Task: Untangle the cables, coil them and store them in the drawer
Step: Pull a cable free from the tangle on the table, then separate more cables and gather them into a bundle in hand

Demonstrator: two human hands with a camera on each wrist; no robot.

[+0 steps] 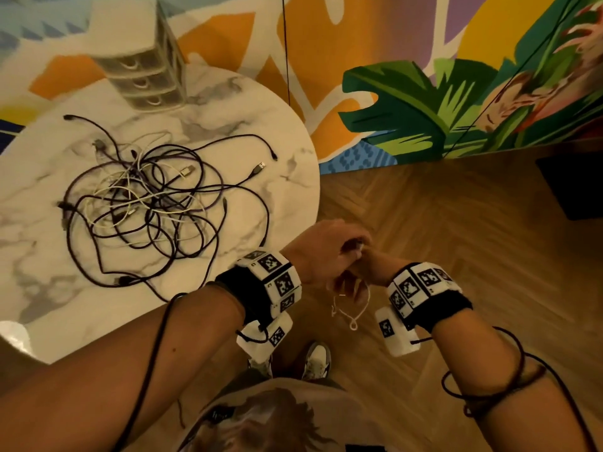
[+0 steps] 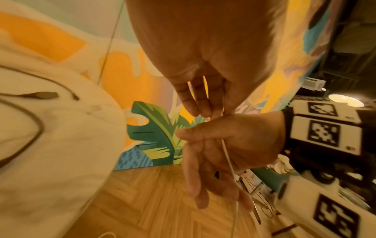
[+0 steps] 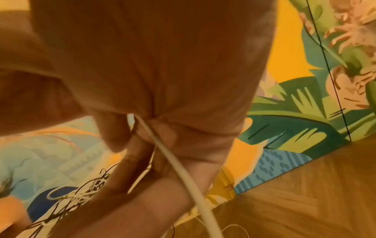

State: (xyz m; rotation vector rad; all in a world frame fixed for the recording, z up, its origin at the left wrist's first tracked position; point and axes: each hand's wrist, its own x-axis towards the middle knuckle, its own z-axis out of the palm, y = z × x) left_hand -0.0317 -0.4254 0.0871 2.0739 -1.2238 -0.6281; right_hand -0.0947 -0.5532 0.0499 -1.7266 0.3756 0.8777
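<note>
A thin white cable [image 1: 354, 316] hangs in a small loop over the floor, just off the table's right edge. My left hand [image 1: 326, 252] and right hand [image 1: 372, 272] meet above it, and both pinch it. In the left wrist view the left fingers [image 2: 201, 106] touch the top of the right hand [image 2: 223, 141], and the white cable [image 2: 228, 157] runs down across the right palm. It leaves my right hand [image 3: 162, 80] as a pale strand [image 3: 183, 173]. A tangle of dark and white cables [image 1: 146, 203] lies on the round marble table [image 1: 287, 132]. The small drawer unit [image 1: 143, 70] stands at the table's far side, drawers closed.
Loose USB plugs [image 1: 259, 166] stick out of the tangle toward the table's right edge. Wooden herringbone floor [image 1: 456, 223] lies under my hands, with my shoes [image 1: 316, 360] below. A painted mural wall [image 1: 424, 93] stands behind, and a dark box [image 1: 577, 187] sits at the far right.
</note>
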